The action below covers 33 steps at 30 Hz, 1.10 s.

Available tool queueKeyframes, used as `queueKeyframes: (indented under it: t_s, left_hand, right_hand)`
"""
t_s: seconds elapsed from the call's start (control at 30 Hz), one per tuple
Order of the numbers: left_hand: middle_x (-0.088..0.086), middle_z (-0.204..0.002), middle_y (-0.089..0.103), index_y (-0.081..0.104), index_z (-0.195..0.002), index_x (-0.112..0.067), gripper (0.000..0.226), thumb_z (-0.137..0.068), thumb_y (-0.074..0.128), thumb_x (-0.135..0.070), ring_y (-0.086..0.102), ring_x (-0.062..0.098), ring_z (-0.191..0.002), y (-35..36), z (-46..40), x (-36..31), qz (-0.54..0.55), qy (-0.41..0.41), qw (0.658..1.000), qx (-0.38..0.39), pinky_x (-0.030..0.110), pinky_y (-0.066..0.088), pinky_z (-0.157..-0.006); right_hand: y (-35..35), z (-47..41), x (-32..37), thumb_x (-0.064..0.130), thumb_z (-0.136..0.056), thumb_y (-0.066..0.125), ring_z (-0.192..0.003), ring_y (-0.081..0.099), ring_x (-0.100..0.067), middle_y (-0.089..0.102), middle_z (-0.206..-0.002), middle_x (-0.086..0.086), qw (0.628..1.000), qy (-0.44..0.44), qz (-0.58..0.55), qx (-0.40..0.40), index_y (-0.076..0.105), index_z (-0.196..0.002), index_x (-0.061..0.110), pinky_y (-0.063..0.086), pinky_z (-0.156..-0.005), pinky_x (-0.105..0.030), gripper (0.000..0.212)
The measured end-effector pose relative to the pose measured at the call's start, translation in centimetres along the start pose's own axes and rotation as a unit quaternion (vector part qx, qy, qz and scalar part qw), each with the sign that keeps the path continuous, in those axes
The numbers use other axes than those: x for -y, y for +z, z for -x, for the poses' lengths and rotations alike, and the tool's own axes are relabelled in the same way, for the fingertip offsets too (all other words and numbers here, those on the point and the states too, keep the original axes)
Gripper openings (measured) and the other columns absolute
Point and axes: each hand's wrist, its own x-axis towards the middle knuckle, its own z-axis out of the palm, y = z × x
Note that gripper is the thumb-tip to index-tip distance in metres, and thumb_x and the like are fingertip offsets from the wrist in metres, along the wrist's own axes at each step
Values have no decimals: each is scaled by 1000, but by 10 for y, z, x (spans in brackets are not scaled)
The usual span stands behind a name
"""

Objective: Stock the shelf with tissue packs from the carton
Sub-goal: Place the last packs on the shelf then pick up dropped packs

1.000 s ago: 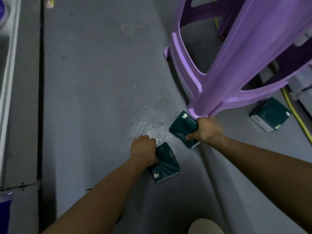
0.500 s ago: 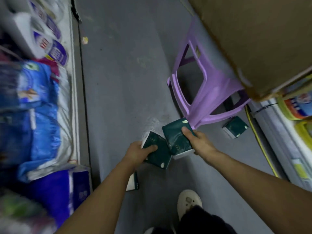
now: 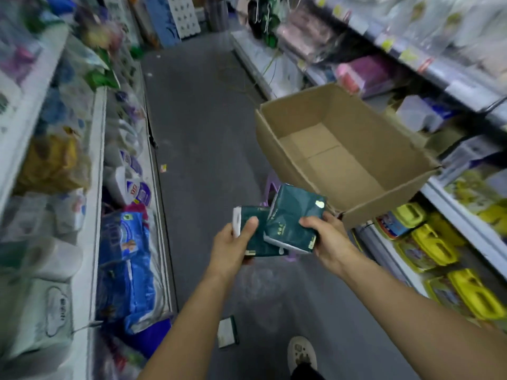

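Two dark green tissue packs are in hand over the aisle floor [image 3: 208, 138]: the left hand [image 3: 233, 246] grips one tissue pack [image 3: 255, 231] with its thumb curled over the top face, and the right hand [image 3: 326, 239] holds the other pack [image 3: 295, 216] from its lower right corner, fingers wrapped beneath. The packs overlap at their inner edges. A third pack [image 3: 227, 331] lies flat on the floor near the person's shoe [image 3: 301, 352]. The carton [image 3: 337, 149] sits open and looks empty, tilted, its near corner just beyond the right hand.

The right-hand pack is held only at one corner, so it could slip during the reach to a shelf [image 3: 96, 171]. The floor pack could be stepped on or forgotten. The tilted carton might tip if bumped.

Small gold lettering shows on the right-hand pack, too blurred to read; shelf labels are likewise illegible.
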Motion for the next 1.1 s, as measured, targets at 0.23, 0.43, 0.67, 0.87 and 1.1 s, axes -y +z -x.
queueKeyframes:
  t_s: [0.23, 0.43, 0.67, 0.87, 1.1]
  left_hand:
    - [-4, -100, 72, 56, -114, -18, 54, -71, 88, -22, 71, 4, -78, 36, 30, -119, -48, 115, 989, 82, 20, 54, -59]
    - [3, -103, 75, 60, -112, -16, 60, -61, 93, -17, 73, 18, -91, 84, 10, -203, -96, 155, 968, 173, 33, 60, -78]
    - [3, -103, 76, 62, -116, -13, 58, -65, 90, -18, 74, 19, -91, 195, -15, -299, -135, 204, 914, 324, 34, 60, -75]
    - [-2, -106, 75, 62, -115, -18, 53, -73, 85, -39, 72, 20, -96, 301, -15, -363, -146, 267, 877, 372, 42, 60, -82]
    - [6, -97, 74, 62, -104, -17, 14, -99, 59, -29, 72, 14, -78, 365, -11, -396, -95, 267, 870, 404, 36, 61, -62]
  right_hand:
    - [-3, 61, 105, -8, -81, 68, -82, 73, -29, 72, -104, -20, 992, -62, -110, 4, 54, -121, -5, 60, -61, -36, 43]
    - [-38, 78, 200, 30, -62, 80, -89, 70, -20, 69, -112, -8, 983, -175, 1, -57, 58, -118, 11, 58, -75, -38, 63]
    - [-112, 76, 313, 22, -82, 76, -69, 69, -16, 75, -84, -5, 948, -228, 189, -118, 71, -93, 9, 50, -58, -24, 18]
    - [-168, 89, 373, 21, -91, 63, -45, 37, -10, 46, -55, 4, 905, -307, 181, -234, 50, -74, 13, 25, -42, -19, 22]
    - [-216, 110, 418, 7, -90, 57, -71, 53, -13, 57, -86, -10, 791, -454, 97, -399, 53, -95, 2, 43, -59, -25, 8]
